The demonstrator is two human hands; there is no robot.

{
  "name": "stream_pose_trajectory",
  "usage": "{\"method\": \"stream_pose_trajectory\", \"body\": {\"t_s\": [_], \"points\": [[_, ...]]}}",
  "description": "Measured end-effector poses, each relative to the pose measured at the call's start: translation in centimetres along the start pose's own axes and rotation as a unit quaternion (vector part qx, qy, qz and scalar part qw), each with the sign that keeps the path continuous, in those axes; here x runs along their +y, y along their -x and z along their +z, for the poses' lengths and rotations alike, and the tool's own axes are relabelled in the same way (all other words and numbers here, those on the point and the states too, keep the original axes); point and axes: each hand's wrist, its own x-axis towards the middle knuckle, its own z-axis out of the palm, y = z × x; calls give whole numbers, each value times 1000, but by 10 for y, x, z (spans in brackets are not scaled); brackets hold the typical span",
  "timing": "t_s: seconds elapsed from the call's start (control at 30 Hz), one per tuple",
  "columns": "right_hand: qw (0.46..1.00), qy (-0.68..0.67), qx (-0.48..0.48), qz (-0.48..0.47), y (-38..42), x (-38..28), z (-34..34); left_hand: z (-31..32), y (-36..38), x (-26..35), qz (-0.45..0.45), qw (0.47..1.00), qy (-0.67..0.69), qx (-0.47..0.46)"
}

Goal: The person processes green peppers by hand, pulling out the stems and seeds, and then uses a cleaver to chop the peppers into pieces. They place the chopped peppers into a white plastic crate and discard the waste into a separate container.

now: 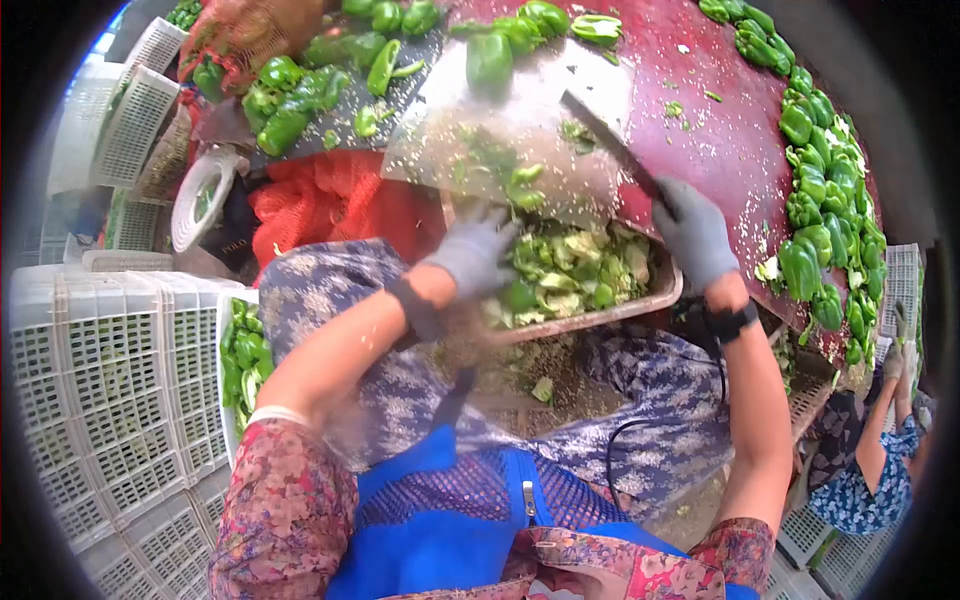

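My right hand (pixel 694 232), in a grey glove, is closed round the handle of a long knife (pixel 612 143). Its blade points up and to the left above the table. My left hand (pixel 472 252), gloved too and a little blurred, has its fingers apart at the left end of a shallow tray (pixel 590 322); nothing shows in them. In the tray lie cut green pepper scraps (pixel 580 265). Just above that hand, pepper pieces (pixel 525 188) rest at the edge of a pale, seed-covered board (pixel 440 140). A whole green pepper (pixel 489 65) sits farther back on it.
Green peppers line the red table's right edge (pixel 825 200); more pile up at back left (pixel 290 100). White plastic crates (pixel 100 370) stack on my left, with a crate of peppers (pixel 245 355). Red mesh sacking (pixel 325 200) hangs below the table. Another person (pixel 870 450) sits at far right.
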Motion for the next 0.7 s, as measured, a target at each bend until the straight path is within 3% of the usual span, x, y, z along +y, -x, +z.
{"method": "stream_pose_trajectory", "body": {"t_s": [0.03,0.13,0.2,0.27,0.3,0.4,0.43,0.47,0.57,0.63,0.67,0.7], "points": [[998,37,-7,41,-25,7,10,0,9,-1,13,998,-8,67],[986,116,-21,121,-83,19,35,-39,6,-3,-80,980,182,0],[983,129,-37,123,-98,25,56,-53,-9,-19,-117,963,218,104],[988,140,-58,-19,-78,11,54,-60,-27,-33,-186,948,213,147],[986,126,-91,-64,-64,0,50,-53,-38,-49,-176,941,217,189],[974,91,-168,-120,-19,-39,18,-19,-65,-100,-151,932,193,268],[973,66,-201,-90,-9,-37,10,-15,-75,-109,-142,938,166,269],[982,-14,-176,-58,1,-33,6,-12,-80,-113,-132,944,137,268],[971,-193,-79,120,11,3,12,-7,-80,-91,93,979,158,94],[883,-338,-65,319,-2,16,-2,-38,-66,-58,160,950,264,-45],[866,-376,-46,326,-6,33,2,-37,-68,-56,138,942,304,-27],[847,-413,-29,334,-7,58,6,-38,-77,-60,54,946,317,48]]}}
